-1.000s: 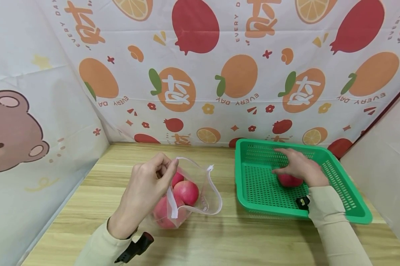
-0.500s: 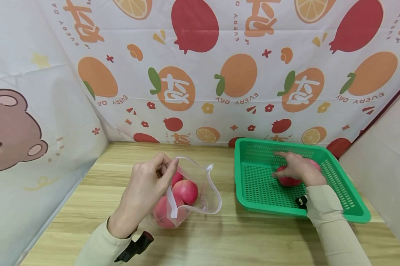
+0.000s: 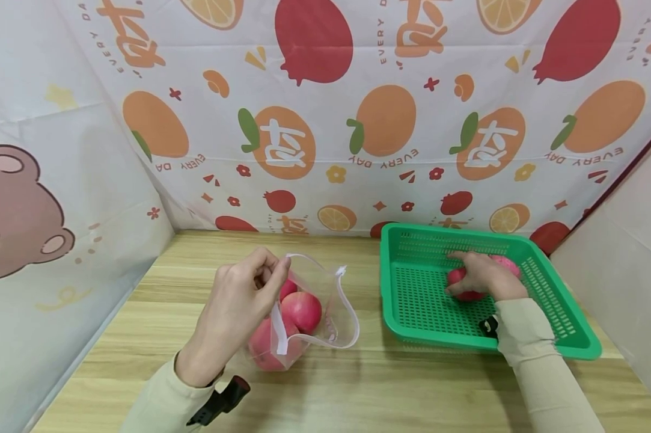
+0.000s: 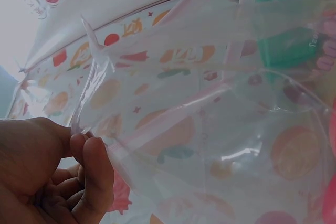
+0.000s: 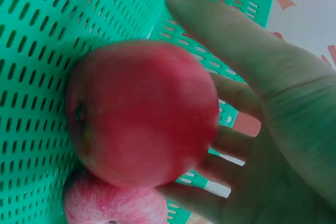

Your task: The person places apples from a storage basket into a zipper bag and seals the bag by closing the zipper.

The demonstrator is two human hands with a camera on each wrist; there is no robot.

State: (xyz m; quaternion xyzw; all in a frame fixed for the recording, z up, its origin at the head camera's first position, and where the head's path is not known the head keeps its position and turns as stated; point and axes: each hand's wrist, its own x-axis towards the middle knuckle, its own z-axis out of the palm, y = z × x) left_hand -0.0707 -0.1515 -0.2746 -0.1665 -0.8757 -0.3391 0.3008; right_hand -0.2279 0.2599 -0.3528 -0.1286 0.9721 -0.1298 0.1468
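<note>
Right hand (image 3: 484,275) shifted lower, partly hiding nearer apple (image 3: 470,296) in basket (image 3: 444,340).

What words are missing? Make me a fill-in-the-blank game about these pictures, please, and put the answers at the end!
1. The right hand is inside a basket whose colour is ____.
2. The left hand pinches the edge of a clear bag, and the bag's mouth is ____.
3. In the right wrist view, the number of apples you can see is ____.
4. In the head view, the basket is to the ____ of the bag.

Missing words: green; open; two; right.
</note>
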